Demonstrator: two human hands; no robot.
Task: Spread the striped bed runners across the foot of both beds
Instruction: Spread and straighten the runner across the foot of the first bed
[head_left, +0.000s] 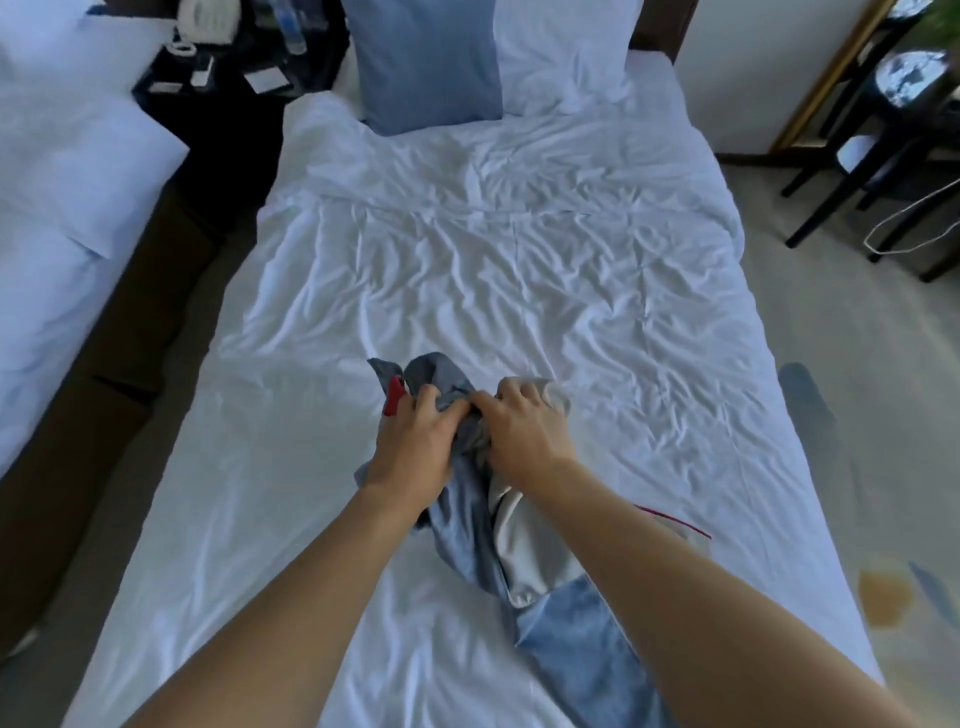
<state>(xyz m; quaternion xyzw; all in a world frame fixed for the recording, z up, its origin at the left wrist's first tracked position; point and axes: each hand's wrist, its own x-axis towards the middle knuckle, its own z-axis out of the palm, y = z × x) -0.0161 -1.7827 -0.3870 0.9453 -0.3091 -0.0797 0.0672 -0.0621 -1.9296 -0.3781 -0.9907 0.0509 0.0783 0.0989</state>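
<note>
Here both hands, left hand (410, 447) and right hand (524, 426), grip the bunched runner (467, 525) on the bed (467, 270).

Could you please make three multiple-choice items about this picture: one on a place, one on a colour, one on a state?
1. Where does the blue pillow stand?
A. at the head of the bed
B. on the floor
C. at the foot of the bed

2. Which colour is the duvet?
A. red
B. white
C. green

3. In which state is the bed runner?
A. spread flat across the bed
C. folded on the nightstand
B. bunched up in both hands

Answers:
1 A, it leans by the headboard.
2 B, the wrinkled cover is white.
3 B, the left hand and the right hand grip the crumpled cloth.
</note>
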